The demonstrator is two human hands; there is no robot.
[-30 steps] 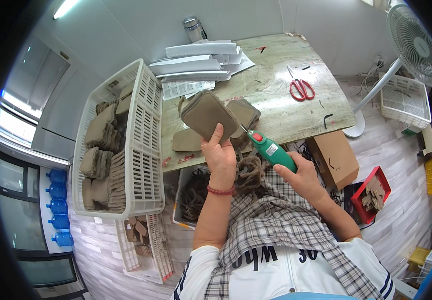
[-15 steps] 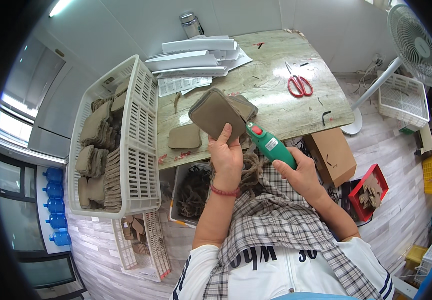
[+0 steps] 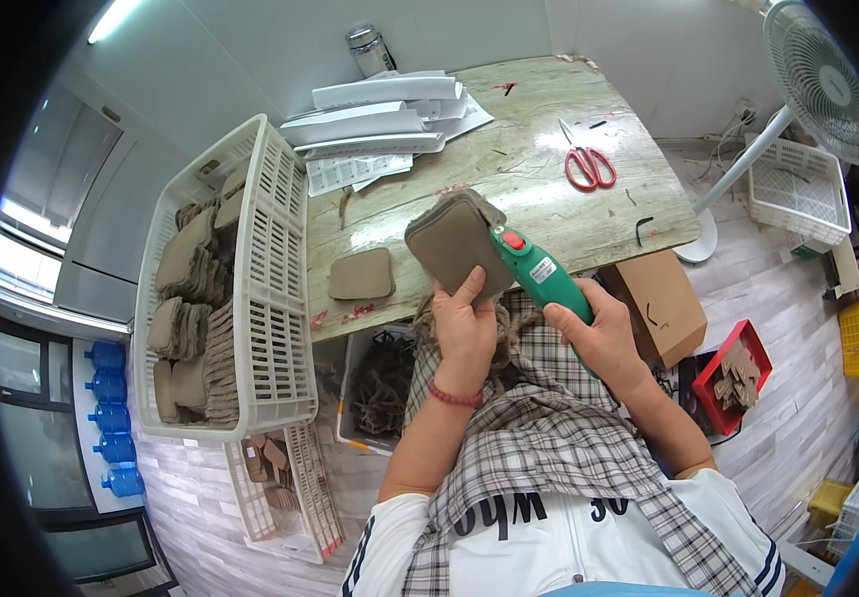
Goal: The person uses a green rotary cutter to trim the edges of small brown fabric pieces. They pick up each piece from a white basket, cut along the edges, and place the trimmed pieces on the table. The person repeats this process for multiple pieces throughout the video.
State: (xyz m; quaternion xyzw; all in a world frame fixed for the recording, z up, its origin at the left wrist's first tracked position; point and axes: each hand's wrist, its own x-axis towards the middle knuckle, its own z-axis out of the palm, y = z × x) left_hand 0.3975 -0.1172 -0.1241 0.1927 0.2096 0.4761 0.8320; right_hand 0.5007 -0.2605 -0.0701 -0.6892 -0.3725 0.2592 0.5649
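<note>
My left hand [image 3: 467, 328] grips a brown fabric pad [image 3: 454, 244] with rounded corners, thumb on its face, above the table's front edge. In my right hand [image 3: 603, 333] is a green handheld electric cutter [image 3: 547, 279] with a red button, its head against the pad's right edge. The cutter's tip is partly hidden there. More brown fabric shows behind the pad's top edge; whether it is held or lying on the table I cannot tell. To the left, a single brown pad [image 3: 362, 275] lies flat on the table.
A white crate [image 3: 275, 289] packed with brown pads stands left. The worn table [image 3: 539, 99] carries papers [image 3: 375, 119] and red-handled scissors [image 3: 588, 167]. Below are a bin of dark scraps [image 3: 380, 383], a cardboard box [image 3: 663, 308] and a red tray [image 3: 763, 348]. A fan [image 3: 827, 85] stands right.
The pad has moved right and slightly down, and now covers most of the brown pieces that showed behind it. The cutter has shifted slightly right and its head overlaps the pad's edge.
</note>
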